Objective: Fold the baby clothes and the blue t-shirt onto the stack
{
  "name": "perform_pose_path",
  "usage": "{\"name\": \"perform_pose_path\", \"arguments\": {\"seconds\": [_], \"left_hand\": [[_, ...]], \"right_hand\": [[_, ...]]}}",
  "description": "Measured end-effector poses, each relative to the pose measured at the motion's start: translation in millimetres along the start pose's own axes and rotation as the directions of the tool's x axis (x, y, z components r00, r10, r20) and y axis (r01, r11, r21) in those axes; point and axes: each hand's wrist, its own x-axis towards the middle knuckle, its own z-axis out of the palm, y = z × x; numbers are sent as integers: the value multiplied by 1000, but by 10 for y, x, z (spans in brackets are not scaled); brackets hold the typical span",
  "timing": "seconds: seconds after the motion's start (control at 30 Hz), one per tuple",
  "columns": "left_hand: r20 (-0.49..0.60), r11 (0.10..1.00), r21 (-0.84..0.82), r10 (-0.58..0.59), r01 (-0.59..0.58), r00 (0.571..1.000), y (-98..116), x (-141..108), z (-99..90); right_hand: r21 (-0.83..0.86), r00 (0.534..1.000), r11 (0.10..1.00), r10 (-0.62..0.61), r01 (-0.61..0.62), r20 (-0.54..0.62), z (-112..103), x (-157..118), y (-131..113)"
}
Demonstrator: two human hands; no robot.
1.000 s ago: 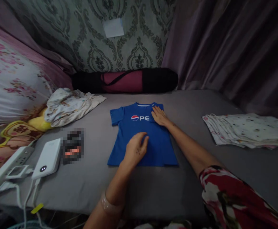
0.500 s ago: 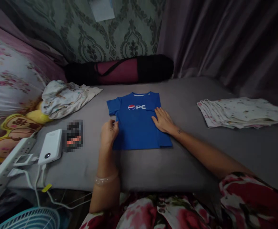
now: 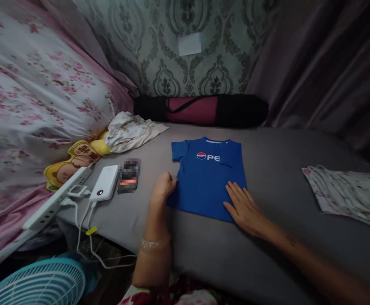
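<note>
A blue T-shirt [image 3: 204,182] lies face up on the grey sheet, its neck pointing away from me. Its right side is folded in over the front, cutting the printed lettering short after "PE", while the left sleeve sticks out. At the shirt's left side edge, my left hand [image 3: 164,185] is closed with the fingers curled under, apparently pinching the fabric; the fingertips are hidden. My right hand [image 3: 244,208] rests flat on the folded part near the lower right corner, fingers stretched out.
Folded patterned cloths [image 3: 346,192] lie at the right. On the left are a crumpled cloth [image 3: 131,132], a yellow plush [image 3: 72,163], a white power bank [image 3: 105,183], a blurred-out dark item [image 3: 129,176] and a power strip [image 3: 58,199]. A long bag [image 3: 194,111] lies along the wall; a blue fan [image 3: 42,284] stands below.
My right hand has slid down the folded side from near the sleeve to the lower corner. The left hand stays at the left edge. The camera view has shifted left and up.
</note>
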Motion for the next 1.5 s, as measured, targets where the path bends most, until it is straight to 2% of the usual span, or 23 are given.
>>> {"name": "perform_pose_path", "arguments": {"seconds": [0.1,0.17,0.23,0.3,0.4,0.47,0.53,0.67,0.8,0.9,1.07,1.17,1.27,1.4,1.5], "left_hand": [[34,1000,-9,17,-16,999,-14,-11,-1],[63,999,-31,20,-18,998,-25,-8,-2],[87,997,-69,36,-30,996,-30,-2,-3],[101,994,-99,60,-50,993,-27,1,-3],[96,990,-112,95,-85,991,-8,-2,1],[84,990,-116,93,-82,992,6,-4,8],[72,988,-134,82,-72,994,13,-2,19],[65,982,-169,97,-85,993,8,6,41],[80,980,-172,111,-96,991,-11,8,60],[66,964,-225,157,-139,985,-15,-1,70],[100,936,-290,235,-198,967,33,-41,52],[109,931,-283,270,-231,957,72,-73,23],[99,924,-285,292,-254,951,111,-120,-5],[103,899,-339,329,-277,939,186,-206,-7],[83,878,-362,364,-313,928,271,-267,32]], "right_hand": [[-37,999,999,24,-23,39,-178,206,-3],[-25,997,999,49,-48,54,-352,470,-93],[84,995,995,38,-46,92,-485,832,-259],[297,991,955,-26,-14,131,-523,1254,-476],[545,980,829,17,-126,199,-409,1903,-822],[519,972,831,103,-201,212,-289,2295,-1024],[477,968,849,141,-226,207,-182,2622,-1183],[382,970,893,198,-239,144,-30,3016,-1399],[333,961,902,274,-273,46,129,3096,-1556],[362,950,884,313,-297,14,229,3093,-1619],[521,935,788,348,-328,61,211,3196,-1476],[668,926,662,361,-340,113,89,3257,-1253],[813,921,493,369,-309,126,-92,3210,-990],[934,921,266,367,-239,131,-336,2983,-642],[970,914,139,383,-201,135,-430,2784,-409]]}}
